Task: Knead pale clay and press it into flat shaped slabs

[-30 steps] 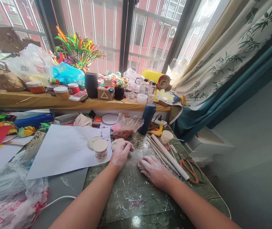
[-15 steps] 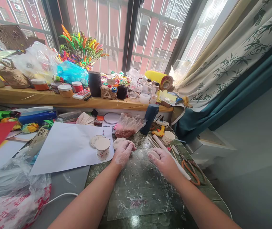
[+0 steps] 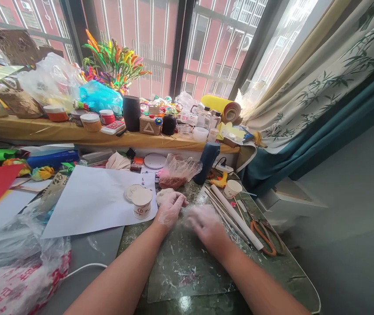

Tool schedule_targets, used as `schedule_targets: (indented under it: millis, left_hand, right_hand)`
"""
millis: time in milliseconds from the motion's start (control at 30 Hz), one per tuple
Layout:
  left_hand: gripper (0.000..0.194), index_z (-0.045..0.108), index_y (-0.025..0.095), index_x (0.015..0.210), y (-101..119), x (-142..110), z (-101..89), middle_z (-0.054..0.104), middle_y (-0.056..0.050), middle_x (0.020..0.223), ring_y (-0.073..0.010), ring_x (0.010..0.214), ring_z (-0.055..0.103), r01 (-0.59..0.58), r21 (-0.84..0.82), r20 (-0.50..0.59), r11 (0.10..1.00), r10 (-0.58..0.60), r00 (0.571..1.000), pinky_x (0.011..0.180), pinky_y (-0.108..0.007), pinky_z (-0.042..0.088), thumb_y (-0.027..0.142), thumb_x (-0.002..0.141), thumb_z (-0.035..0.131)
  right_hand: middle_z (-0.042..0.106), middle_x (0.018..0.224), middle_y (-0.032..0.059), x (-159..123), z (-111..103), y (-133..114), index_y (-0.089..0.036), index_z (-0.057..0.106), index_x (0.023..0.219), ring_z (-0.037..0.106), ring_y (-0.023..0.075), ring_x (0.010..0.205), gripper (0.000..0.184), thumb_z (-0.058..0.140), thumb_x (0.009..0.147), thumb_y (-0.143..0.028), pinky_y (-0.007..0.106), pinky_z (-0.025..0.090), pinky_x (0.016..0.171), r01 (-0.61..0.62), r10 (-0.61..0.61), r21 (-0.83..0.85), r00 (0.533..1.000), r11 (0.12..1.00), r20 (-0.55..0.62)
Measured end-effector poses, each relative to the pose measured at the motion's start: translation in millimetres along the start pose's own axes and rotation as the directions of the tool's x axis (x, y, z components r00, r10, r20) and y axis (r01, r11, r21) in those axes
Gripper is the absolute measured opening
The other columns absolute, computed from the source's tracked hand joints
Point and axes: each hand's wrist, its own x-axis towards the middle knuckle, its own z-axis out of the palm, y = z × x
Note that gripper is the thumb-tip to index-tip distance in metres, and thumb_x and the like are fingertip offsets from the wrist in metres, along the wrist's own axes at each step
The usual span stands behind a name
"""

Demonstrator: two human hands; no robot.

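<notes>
My left hand (image 3: 170,210), dusted with white, is closed with thumb and fingers together over the table. Whatever it may pinch is hidden. Just behind it rests a pale lump of clay or dough (image 3: 163,196). Close by on the right, my right hand (image 3: 205,225) is also whitened and smeared by motion, so its fingers cannot be made out. Beneath both hands lies a clear sheet (image 3: 177,267) strewn with white scraps. Left of my left hand, a small lidded paper cup (image 3: 142,204) stands on white paper (image 3: 88,201), with a round lid (image 3: 131,192) beside it.
To the right lie a white rolling rod (image 3: 236,218), thin sticks, orange-handled scissors (image 3: 266,240), a paper cup (image 3: 232,189) and a yellow glue gun (image 3: 220,180). Behind are a dark blue cylinder (image 3: 207,162) and a plastic bag with reddish-brown contents (image 3: 175,177). A crowded windowsill (image 3: 108,141) runs across the back.
My right hand has moved left, away from the sticks and rod and nearer my left hand. My left hand has stayed almost in place.
</notes>
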Motion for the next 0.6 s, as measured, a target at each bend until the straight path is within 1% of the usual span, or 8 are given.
schedule_targets:
  millis: [67, 100, 200, 233, 300, 400, 500, 600]
  left_hand:
    - [0.028, 0.063, 0.025, 0.079, -0.5, 0.5, -0.4, 0.073, -0.003, 0.081, -0.0223, 0.081, 0.068, 0.004, 0.005, -0.002, 1.000, -0.004, 1.000, 0.072, -0.036, 0.051, 0.051, 0.086, 0.055]
    - [0.029, 0.063, 0.024, 0.079, -1.0, 0.8, -0.6, 0.072, -0.003, 0.081, -0.0223, 0.081, 0.068, 0.003, 0.005, 0.000, 1.000, -0.003, 1.000, 0.072, -0.036, 0.051, 0.052, 0.086, 0.055]
    - [0.030, 0.062, 0.024, 0.080, -3.6, 2.2, -0.2, 0.072, -0.003, 0.080, -0.0220, 0.079, 0.067, -0.006, -0.003, 0.005, 1.000, 0.006, 1.000, 0.071, -0.036, 0.051, 0.053, 0.086, 0.054]
    - [0.030, 0.062, 0.024, 0.080, -4.3, 2.6, 0.0, 0.072, -0.003, 0.080, -0.0218, 0.078, 0.067, -0.009, -0.005, 0.005, 1.000, 0.009, 1.000, 0.071, -0.035, 0.051, 0.053, 0.086, 0.054]
    - [0.030, 0.062, 0.024, 0.079, -5.2, 2.9, 0.6, 0.072, -0.003, 0.079, -0.0214, 0.077, 0.067, -0.016, -0.006, 0.000, 1.000, 0.016, 1.000, 0.070, -0.035, 0.051, 0.052, 0.086, 0.054]
    - [0.030, 0.062, 0.023, 0.078, -4.6, 2.2, 0.7, 0.073, -0.003, 0.078, -0.0211, 0.076, 0.067, -0.017, -0.003, -0.001, 1.000, 0.017, 1.000, 0.069, -0.035, 0.051, 0.051, 0.086, 0.055]
    - [0.030, 0.063, 0.023, 0.078, -3.5, 1.1, 0.2, 0.074, -0.003, 0.078, -0.0210, 0.076, 0.068, -0.011, -0.009, 0.001, 1.000, 0.011, 1.000, 0.069, -0.034, 0.051, 0.051, 0.086, 0.056]
    - [0.030, 0.063, 0.023, 0.078, -3.5, 0.9, 0.3, 0.075, -0.004, 0.080, -0.0209, 0.076, 0.068, -0.011, -0.007, 0.002, 1.000, 0.011, 1.000, 0.068, -0.034, 0.051, 0.052, 0.086, 0.056]
  right_hand:
    - [0.071, 0.108, 0.0101, 1.9, 0.8, 1.6, -0.024, 0.068, 0.124, 0.062, 0.0295, 0.104, 0.032, 0.057, 0.095, -0.032, 0.045, 0.050, 0.096, 0.000, -0.003, 0.028, 0.990, 1.000, 0.142]
    - [0.070, 0.110, 0.0096, 1.9, 1.1, 2.8, -0.024, 0.063, 0.132, 0.063, 0.0287, 0.103, 0.040, 0.062, 0.092, -0.033, 0.045, 0.051, 0.095, -0.045, 0.036, 0.050, 0.985, 0.998, 0.166]
    - [0.068, 0.114, 0.0084, -3.1, 0.5, 6.5, -0.024, 0.052, 0.143, 0.063, 0.0269, 0.100, 0.064, 0.072, 0.083, -0.033, 0.042, 0.052, 0.092, -0.222, 0.209, 0.096, 0.970, 0.970, 0.125]
    - [0.068, 0.113, 0.0081, -5.7, -0.3, 7.4, -0.025, 0.057, 0.138, 0.063, 0.0272, 0.100, 0.059, 0.073, 0.082, -0.032, 0.042, 0.051, 0.092, -0.239, 0.226, 0.093, 0.966, 0.967, 0.126]
    - [0.068, 0.109, 0.0077, -10.8, -2.5, 8.3, -0.026, 0.069, 0.119, 0.062, 0.0285, 0.105, 0.036, 0.070, 0.083, -0.030, 0.043, 0.049, 0.094, -0.206, 0.192, 0.072, 0.967, 0.976, 0.167]
    - [0.069, 0.101, 0.0069, -12.7, -9.8, 7.1, -0.024, 0.073, 0.101, 0.062, 0.0278, 0.099, 0.017, 0.067, 0.086, -0.029, 0.042, 0.049, 0.091, -0.214, 0.191, 0.097, 0.960, 0.972, 0.205]
    - [0.070, 0.099, 0.0077, -6.0, -27.1, 0.8, -0.021, 0.070, 0.101, 0.063, 0.0261, 0.090, 0.021, 0.066, 0.087, -0.037, 0.040, 0.051, 0.083, -0.286, 0.266, 0.253, 0.957, 0.924, 0.112]
    - [0.070, 0.109, 0.0102, 3.9, -50.1, -10.9, -0.021, 0.066, 0.112, 0.065, 0.0270, 0.097, 0.033, 0.064, 0.090, -0.046, 0.040, 0.053, 0.086, -0.246, 0.321, 0.518, 0.945, 0.819, -0.058]
